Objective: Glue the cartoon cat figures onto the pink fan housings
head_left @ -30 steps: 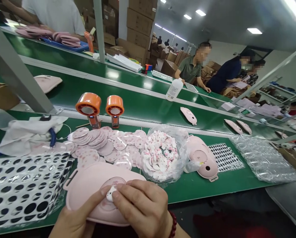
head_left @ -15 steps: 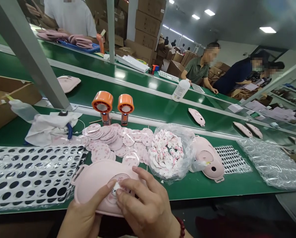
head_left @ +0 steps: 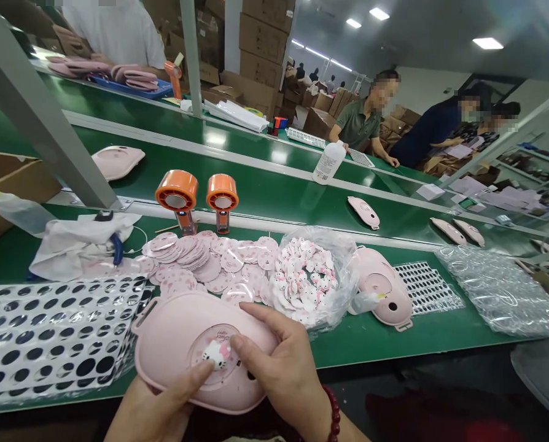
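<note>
Between my hands, above the table's front edge, is a pink oval plastic cover (head_left: 164, 344) with a small loop at its left end. Its round recess bears a printed label and a white cat-head piece (head_left: 217, 354) with a pink bow. My left hand (head_left: 164, 399) grips the lower left side, its thumb pressing the cat head's lower edge. My right hand (head_left: 284, 362) is wrapped round the right side, thumb by the recess's upper right. Fingers beneath the cover are hidden. Just beyond lie round pink printed stickers (head_left: 196, 258) and a clear bag of cat-head pieces (head_left: 304, 276).
Sheets with dark round holes (head_left: 48, 331) lie left, beside a white cloth (head_left: 72, 245). Two orange handheld fans (head_left: 177, 190) stand behind the stickers. Right are another pink cover (head_left: 380, 282), a squeeze bottle (head_left: 363, 302) and bubble wrap (head_left: 500, 294). A white bottle (head_left: 328, 162) stands farther back. Co-workers stand beyond.
My right fingers have come off the cat-head piece and now hold the cover's right side. The cover is tilted more toward me, and the cat head shows fully. My left thumb has slid lower.
</note>
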The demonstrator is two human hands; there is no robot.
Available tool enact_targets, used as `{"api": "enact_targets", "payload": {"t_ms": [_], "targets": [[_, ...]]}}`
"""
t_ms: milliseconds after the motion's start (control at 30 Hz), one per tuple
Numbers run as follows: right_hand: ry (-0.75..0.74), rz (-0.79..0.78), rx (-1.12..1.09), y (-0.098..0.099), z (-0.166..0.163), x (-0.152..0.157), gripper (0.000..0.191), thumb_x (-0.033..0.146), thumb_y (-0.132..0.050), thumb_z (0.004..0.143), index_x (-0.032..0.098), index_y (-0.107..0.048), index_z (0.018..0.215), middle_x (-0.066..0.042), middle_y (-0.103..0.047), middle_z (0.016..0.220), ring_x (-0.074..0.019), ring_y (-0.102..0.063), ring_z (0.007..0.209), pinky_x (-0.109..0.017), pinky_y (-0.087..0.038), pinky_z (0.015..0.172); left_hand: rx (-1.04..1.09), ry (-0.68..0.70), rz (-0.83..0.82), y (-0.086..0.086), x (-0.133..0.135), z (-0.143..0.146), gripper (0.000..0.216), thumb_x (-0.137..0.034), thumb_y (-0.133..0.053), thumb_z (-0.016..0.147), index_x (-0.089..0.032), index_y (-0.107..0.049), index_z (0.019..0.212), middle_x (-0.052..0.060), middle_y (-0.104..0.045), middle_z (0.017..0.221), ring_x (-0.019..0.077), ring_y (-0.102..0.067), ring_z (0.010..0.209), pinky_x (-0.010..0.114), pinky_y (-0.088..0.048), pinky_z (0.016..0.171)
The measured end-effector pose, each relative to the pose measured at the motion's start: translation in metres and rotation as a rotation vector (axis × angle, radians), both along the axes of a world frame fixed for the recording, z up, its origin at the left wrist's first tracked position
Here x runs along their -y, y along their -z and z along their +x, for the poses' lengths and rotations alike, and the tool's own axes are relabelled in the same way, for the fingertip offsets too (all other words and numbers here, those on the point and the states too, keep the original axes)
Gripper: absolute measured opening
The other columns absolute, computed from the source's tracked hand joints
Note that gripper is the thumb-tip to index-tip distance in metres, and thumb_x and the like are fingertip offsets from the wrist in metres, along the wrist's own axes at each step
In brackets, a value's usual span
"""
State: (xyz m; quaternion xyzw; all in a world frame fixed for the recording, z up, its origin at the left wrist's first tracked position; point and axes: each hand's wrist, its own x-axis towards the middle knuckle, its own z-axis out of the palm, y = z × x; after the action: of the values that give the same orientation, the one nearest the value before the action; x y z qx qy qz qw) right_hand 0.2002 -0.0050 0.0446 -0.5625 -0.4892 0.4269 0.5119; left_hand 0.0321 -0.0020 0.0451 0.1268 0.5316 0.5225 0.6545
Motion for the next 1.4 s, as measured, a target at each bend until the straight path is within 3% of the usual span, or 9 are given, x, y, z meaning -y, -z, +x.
{"api": "enact_targets", "payload": {"t_ms": [133, 300, 533, 733, 833, 1000, 1200, 1300, 1400], "targets": [[0.019, 0.034, 0.016, 0.001, -0.002, 0.002, 0.043, 0.042, -0.09, 0.087, 0.022, -0.092, 0.125, -0.009, -0.09, 0.123, -0.0326, -0.087, 0.114, -0.04, -0.07, 0.104, -0.023, 0.001, 0.0, -0.002, 0.002, 0.006, 0.105, -0.001, -0.1, 0.04, -0.033, -0.081, 0.139, 0.004, -0.087, 0.139, 0.0444, -0.079, 0.129, 0.038, -0.075, 0.087], [0.014, 0.02, 0.014, 0.0, -0.001, 0.002, 0.045, 0.041, -0.088, 0.087, 0.023, -0.091, 0.128, -0.009, -0.09, 0.123, -0.0326, -0.086, 0.115, -0.041, -0.069, 0.105, -0.054, 0.009, 0.049, 0.003, 0.002, 0.005, 0.096, -0.007, -0.101, 0.048, -0.03, -0.081, 0.138, 0.004, -0.089, 0.132, 0.0406, -0.082, 0.123, 0.035, -0.074, 0.085], [0.003, -0.068, -0.029, -0.001, -0.001, 0.001, 0.049, 0.04, -0.088, 0.086, 0.022, -0.09, 0.131, -0.009, -0.088, 0.127, -0.0337, -0.083, 0.121, -0.043, -0.065, 0.113, -0.086, 0.073, 0.05, -0.009, 0.0, 0.011, 0.087, -0.015, -0.102, 0.057, -0.03, -0.079, 0.139, 0.003, -0.089, 0.131, 0.0375, -0.081, 0.126, 0.034, -0.072, 0.093], [-0.002, -0.062, -0.061, 0.001, 0.004, 0.0, 0.045, 0.046, -0.09, 0.088, 0.027, -0.091, 0.129, -0.007, -0.087, 0.133, -0.0341, -0.081, 0.129, -0.044, -0.063, 0.116, -0.177, 0.074, 0.111, 0.011, 0.0, 0.0, 0.101, -0.023, -0.109, 0.046, -0.029, -0.079, 0.142, 0.008, -0.087, 0.137, 0.0464, -0.076, 0.133, 0.043, -0.074, 0.095], [-0.002, -0.072, -0.062, 0.001, 0.006, 0.0, 0.044, 0.047, -0.089, 0.088, 0.028, -0.091, 0.127, -0.006, -0.087, 0.134, -0.0334, -0.081, 0.129, -0.043, -0.063, 0.115, -0.244, 0.144, 0.139, 0.016, 0.001, -0.004, 0.099, -0.033, -0.111, 0.048, -0.028, -0.079, 0.142, 0.009, -0.087, 0.136, 0.044, -0.079, 0.126, 0.042, -0.073, 0.096], [-0.036, -0.017, 0.016, -0.008, 0.006, -0.002, 0.044, 0.048, -0.087, 0.091, 0.026, -0.088, 0.128, -0.007, -0.087, 0.132, -0.0319, -0.08, 0.127, -0.043, -0.062, 0.114, -0.346, 0.146, 0.129, 0.017, 0.0, -0.006, 0.094, -0.049, -0.11, 0.051, -0.027, -0.081, 0.137, 0.01, -0.089, 0.128, 0.0396, -0.082, 0.12, 0.037, -0.071, 0.097], [-0.118, -0.08, 0.157, -0.02, -0.001, -0.008, 0.054, 0.045, -0.097, 0.079, 0.026, -0.081, 0.127, -0.006, -0.083, 0.122, -0.0304, -0.08, 0.114, -0.04, -0.066, 0.101, -0.377, 0.095, 0.165, 0.024, 0.002, -0.005, 0.089, -0.064, -0.104, 0.051, -0.025, -0.084, 0.128, 0.014, -0.091, 0.114, 0.0482, -0.082, 0.118, 0.047, -0.073, 0.092], [-0.108, -0.096, 0.159, -0.02, -0.006, -0.01, 0.049, 0.048, -0.097, 0.083, 0.025, -0.078, 0.122, -0.005, -0.083, 0.114, -0.0281, -0.08, 0.104, -0.036, -0.066, 0.089, -0.382, 0.064, 0.193, 0.025, 0.002, -0.003, 0.09, -0.072, -0.1, 0.051, -0.025, -0.085, 0.127, 0.015, -0.091, 0.114, 0.0494, -0.081, 0.12, 0.05, -0.073, 0.093], [-0.101, -0.063, 0.135, -0.019, -0.007, -0.012, 0.039, 0.054, -0.089, 0.093, 0.024, -0.078, 0.116, -0.005, -0.083, 0.108, -0.0271, -0.079, 0.101, -0.035, -0.064, 0.087, -0.403, 0.081, 0.212, 0.024, 0.0, -0.006, 0.09, -0.071, -0.101, 0.05, -0.026, -0.085, 0.126, 0.014, -0.091, 0.114, 0.0496, -0.081, 0.121, 0.05, -0.073, 0.094]]}}
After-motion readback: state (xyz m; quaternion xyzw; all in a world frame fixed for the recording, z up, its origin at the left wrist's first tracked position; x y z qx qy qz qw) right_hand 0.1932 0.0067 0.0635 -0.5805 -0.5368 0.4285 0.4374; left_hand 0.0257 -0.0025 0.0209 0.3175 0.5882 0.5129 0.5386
